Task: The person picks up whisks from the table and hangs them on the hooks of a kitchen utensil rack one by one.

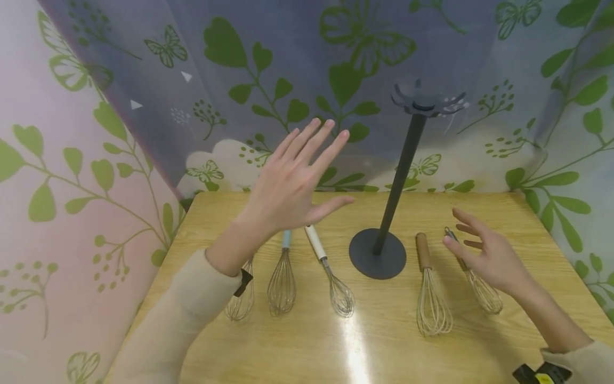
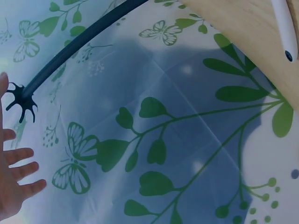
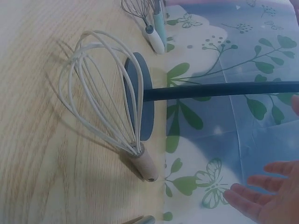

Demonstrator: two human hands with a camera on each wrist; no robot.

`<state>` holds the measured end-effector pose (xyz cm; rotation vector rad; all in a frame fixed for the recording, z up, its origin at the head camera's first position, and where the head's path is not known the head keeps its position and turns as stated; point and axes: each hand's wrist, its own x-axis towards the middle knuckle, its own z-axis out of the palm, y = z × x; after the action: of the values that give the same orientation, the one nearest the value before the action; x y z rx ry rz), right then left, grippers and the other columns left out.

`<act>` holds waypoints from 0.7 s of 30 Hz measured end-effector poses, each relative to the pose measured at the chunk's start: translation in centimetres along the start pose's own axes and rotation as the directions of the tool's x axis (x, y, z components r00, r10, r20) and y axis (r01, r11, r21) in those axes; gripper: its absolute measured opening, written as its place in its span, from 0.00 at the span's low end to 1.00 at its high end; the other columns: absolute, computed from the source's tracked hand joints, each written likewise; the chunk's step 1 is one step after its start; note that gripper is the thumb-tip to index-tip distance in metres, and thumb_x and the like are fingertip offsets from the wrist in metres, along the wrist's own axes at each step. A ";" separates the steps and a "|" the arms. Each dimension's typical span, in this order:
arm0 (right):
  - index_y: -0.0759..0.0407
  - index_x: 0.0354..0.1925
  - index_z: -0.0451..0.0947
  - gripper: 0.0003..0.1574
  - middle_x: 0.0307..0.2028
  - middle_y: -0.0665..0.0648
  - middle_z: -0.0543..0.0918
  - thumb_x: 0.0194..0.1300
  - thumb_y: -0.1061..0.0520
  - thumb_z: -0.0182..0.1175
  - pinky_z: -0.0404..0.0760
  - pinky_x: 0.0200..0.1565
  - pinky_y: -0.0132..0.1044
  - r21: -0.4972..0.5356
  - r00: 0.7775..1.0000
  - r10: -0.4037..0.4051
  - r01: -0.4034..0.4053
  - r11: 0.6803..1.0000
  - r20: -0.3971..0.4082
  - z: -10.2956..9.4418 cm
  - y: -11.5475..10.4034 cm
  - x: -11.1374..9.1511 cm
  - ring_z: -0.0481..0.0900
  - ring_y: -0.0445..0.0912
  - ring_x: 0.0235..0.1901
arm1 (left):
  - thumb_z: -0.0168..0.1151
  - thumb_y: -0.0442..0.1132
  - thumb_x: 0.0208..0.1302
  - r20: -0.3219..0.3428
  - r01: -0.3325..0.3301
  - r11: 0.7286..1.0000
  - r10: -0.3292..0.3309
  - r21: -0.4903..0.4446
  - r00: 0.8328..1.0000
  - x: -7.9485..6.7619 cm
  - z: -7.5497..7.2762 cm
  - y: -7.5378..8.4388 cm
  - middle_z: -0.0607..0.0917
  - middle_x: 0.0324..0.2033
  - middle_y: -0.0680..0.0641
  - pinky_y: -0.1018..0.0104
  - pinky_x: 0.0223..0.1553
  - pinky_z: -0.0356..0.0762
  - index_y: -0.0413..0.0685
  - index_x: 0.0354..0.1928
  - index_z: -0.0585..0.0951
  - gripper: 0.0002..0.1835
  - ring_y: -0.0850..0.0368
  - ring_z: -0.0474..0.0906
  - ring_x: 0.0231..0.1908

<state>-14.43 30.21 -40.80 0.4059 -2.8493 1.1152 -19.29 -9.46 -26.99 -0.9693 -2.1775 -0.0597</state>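
My left hand (image 1: 290, 184) is raised over the back of the table, fingers straight and thumb out to the right, holding nothing. Beneath it lie a white-handled whisk (image 1: 331, 274), a blue-handled whisk (image 1: 283, 282) and another whisk (image 1: 240, 304) whose handle my arm hides. My right hand (image 1: 494, 256) hovers above a dark-handled whisk (image 1: 482, 290), its fingers loosely bent and apart, gripping nothing. Left of that one is a wooden-handled whisk (image 1: 431, 298), seen large in the right wrist view. Between the hands stands a black stand (image 1: 400, 176) with curved hooks on top and nothing hung on them.
The wooden table (image 1: 297, 346) meets a fabric backdrop (image 1: 288, 69) with green leaves and butterflies behind it and at both sides. The stand's round base (image 1: 377, 266) sits near the table's back, and its pole rises well above the whisks.
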 end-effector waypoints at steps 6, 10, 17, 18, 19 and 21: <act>0.62 0.82 0.55 0.46 0.77 0.74 0.65 0.79 0.47 0.60 0.83 0.46 0.22 0.035 0.998 0.070 -0.070 0.997 0.004 -0.1 0.4 -0.1 0.73 0.77 0.66 | 0.62 0.66 0.72 -0.066 -0.038 0.999 0.038 -0.002 0.997 1.5 0.0 0.6 0.75 0.75 0.39 0.48 0.80 0.67 0.48 0.78 0.70 0.43 0.42 0.70 0.77; 0.62 0.82 0.55 0.45 0.75 0.75 0.69 0.80 0.45 0.59 0.85 0.41 0.30 0.037 0.992 0.128 -0.129 0.991 0.009 0.0 0.7 -0.2 0.75 0.77 0.64 | 0.59 0.62 0.76 -0.050 -0.056 0.998 0.056 -0.009 0.997 2.5 0.1 0.9 0.74 0.75 0.39 0.50 0.81 0.66 0.48 0.78 0.70 0.38 0.42 0.70 0.77; 0.61 0.83 0.54 0.47 0.74 0.75 0.70 0.80 0.39 0.55 0.88 0.49 0.54 0.052 0.979 0.199 -0.201 0.978 0.048 0.3 0.9 0.2 0.74 0.74 0.66 | 0.58 0.59 0.78 -0.093 -0.079 0.995 0.074 -0.054 0.993 3.8 0.5 0.8 0.76 0.73 0.39 0.53 0.82 0.65 0.46 0.76 0.72 0.35 0.42 0.72 0.76; 0.62 0.83 0.54 0.48 0.73 0.76 0.70 0.81 0.39 0.55 0.88 0.49 0.54 0.060 0.978 0.201 -0.204 0.977 0.053 0.3 0.9 0.2 0.74 0.75 0.65 | 0.57 0.59 0.78 -0.104 -0.085 0.995 0.079 -0.059 0.991 4.0 0.5 0.8 0.77 0.73 0.39 0.54 0.82 0.64 0.45 0.76 0.72 0.34 0.42 0.72 0.75; 0.63 0.83 0.54 0.47 0.73 0.77 0.70 0.81 0.39 0.55 0.89 0.48 0.50 0.071 0.977 0.205 -0.209 0.975 0.055 0.4 0.9 0.3 0.75 0.75 0.65 | 0.57 0.58 0.78 -0.113 -0.089 0.994 0.082 -0.063 0.990 4.2 0.5 0.8 0.77 0.73 0.39 0.55 0.82 0.64 0.45 0.76 0.73 0.34 0.43 0.72 0.75; 0.65 0.82 0.55 0.47 0.71 0.78 0.72 0.81 0.40 0.56 0.89 0.44 0.38 0.088 0.976 0.213 -0.217 0.972 0.052 0.6 1.1 0.3 0.82 0.67 0.60 | 0.57 0.57 0.79 -0.133 -0.098 0.993 0.088 -0.069 0.987 4.6 0.5 0.8 0.78 0.72 0.39 0.57 0.82 0.64 0.45 0.75 0.74 0.33 0.43 0.73 0.74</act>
<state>-14.95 30.48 -41.95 0.1268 -2.9418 1.2936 -21.09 -5.90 -24.59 -1.0779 -2.0208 -0.1573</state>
